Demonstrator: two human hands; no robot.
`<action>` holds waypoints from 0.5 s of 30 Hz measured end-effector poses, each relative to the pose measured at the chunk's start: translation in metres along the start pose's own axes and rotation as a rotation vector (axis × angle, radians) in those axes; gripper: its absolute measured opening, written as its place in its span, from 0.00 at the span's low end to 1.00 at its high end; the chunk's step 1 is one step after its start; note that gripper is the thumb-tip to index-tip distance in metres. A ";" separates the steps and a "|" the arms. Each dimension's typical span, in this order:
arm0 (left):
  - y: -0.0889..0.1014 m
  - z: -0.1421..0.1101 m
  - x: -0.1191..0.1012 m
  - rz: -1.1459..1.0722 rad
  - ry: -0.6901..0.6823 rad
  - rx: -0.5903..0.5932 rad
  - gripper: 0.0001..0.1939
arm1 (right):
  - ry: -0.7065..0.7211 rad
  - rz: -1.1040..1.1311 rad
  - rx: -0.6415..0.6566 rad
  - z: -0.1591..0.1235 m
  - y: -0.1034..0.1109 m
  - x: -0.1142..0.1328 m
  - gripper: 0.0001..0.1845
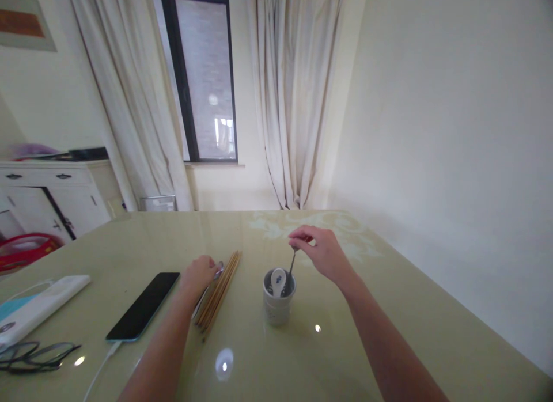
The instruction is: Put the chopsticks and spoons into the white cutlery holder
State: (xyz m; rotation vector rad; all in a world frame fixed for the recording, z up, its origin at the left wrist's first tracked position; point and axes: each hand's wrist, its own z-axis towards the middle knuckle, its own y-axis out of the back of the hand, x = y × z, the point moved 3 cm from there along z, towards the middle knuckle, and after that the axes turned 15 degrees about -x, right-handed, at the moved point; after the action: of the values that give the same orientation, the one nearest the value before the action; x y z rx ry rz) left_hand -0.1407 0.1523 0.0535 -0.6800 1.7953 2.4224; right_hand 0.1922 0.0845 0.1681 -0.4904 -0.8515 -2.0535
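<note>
My right hand [320, 250] is pinched on the top of a thin metal spoon handle [291, 269] that stands in a white ceramic cup [279, 307]. A white spoon with blue pattern [278, 281] also rests inside the cup. My left hand [199, 273] lies curled on the table, fingers closed on a metal utensil [217, 271] whose tip shows beside a bundle of wooden chopsticks [218, 294]. The chopsticks lie flat between my hand and the cup.
A black phone [144, 304] with a white cable lies to the left, then a white box [41, 307] and dark glasses [37, 356]. The glossy green table [389, 310] meets a wall on the right. A white cabinet [47, 194] and curtained window stand behind.
</note>
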 end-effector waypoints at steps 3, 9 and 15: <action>0.030 -0.010 -0.038 -0.142 -0.099 -0.084 0.16 | 0.111 0.046 -0.252 0.004 0.021 0.024 0.02; 0.078 -0.091 -0.150 -1.075 -0.527 0.087 0.24 | 0.083 0.160 -0.499 -0.009 0.016 0.050 0.02; 0.068 -0.070 -0.134 -0.941 -0.429 -0.013 0.21 | -0.070 0.181 -0.320 -0.007 0.000 0.033 0.13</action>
State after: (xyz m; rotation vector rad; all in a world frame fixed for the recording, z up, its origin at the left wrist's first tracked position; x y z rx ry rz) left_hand -0.0182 0.0949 0.1485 -0.7081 0.9604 1.7437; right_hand 0.1736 0.0614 0.1832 -0.7889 -0.4974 -2.0200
